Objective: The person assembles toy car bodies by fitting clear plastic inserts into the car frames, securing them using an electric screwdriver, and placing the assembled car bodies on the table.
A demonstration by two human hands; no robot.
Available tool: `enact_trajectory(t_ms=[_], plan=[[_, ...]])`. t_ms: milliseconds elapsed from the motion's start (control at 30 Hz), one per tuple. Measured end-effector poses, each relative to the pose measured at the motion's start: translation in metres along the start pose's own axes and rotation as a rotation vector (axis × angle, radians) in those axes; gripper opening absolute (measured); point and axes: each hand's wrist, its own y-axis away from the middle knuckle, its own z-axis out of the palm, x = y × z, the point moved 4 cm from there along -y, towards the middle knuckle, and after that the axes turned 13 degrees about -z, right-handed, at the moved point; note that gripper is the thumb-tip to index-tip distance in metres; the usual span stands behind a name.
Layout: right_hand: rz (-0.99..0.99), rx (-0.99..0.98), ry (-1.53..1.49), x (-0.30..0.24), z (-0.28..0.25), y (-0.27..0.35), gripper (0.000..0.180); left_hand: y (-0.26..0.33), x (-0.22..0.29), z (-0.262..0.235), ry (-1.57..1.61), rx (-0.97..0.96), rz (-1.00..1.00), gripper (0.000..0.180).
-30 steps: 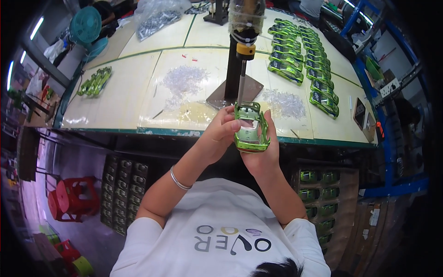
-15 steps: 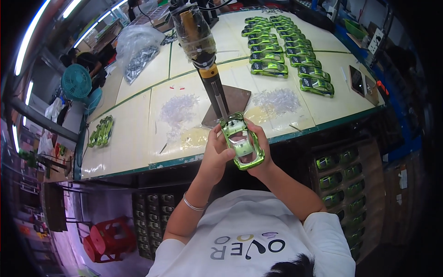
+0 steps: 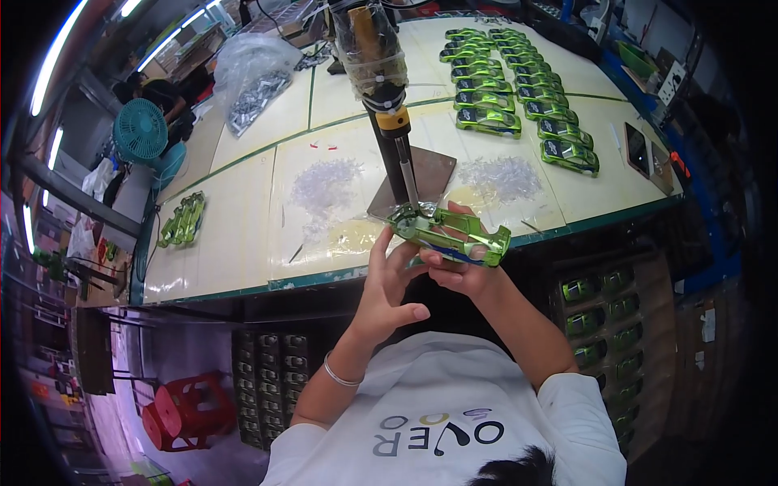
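A translucent green toy car body shell (image 3: 466, 239) is tilted, its hollow underside partly showing. My right hand (image 3: 466, 271) grips it from below and behind, with some fingers hidden by the shell. My left hand (image 3: 387, 283) is open beside the shell's left end, thumb stretched away and fingertips at or very near its edge; I cannot tell whether they touch. An upright mounted screwdriver (image 3: 395, 121), wrapped in clear plastic with a yellow collar, points its metal shaft down onto the shell's left end.
A brown plate (image 3: 429, 170) lies behind the screwdriver, between two piles of small clear parts (image 3: 324, 190) (image 3: 502, 178). Rows of green car bodies (image 3: 486, 101) stand at the back right, with a phone (image 3: 636, 148) beyond. A bag of grey parts (image 3: 255, 89) sits back left. Trays (image 3: 616, 332) of bodies stand below.
The car shell has turned from upright to lying sideways, its far end now to the right. My left thumb has come off it, while my right hand keeps hold. The whole view has shifted slightly.
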Motion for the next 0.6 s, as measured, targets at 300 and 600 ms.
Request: enact_trajectory(t_ms=[300, 600], plan=[[-0.097, 0.392, -0.102, -0.005, -0.012, 0.006, 0.061, 0.000, 0.000, 0.004, -0.037, -0.074, 0.010, 0.111], [-0.001, 0.057, -0.029, -0.009, -0.004, 0.007, 0.050, 0.000, 0.003, 0.011, -0.040, -0.113, 0.011, 0.114]])
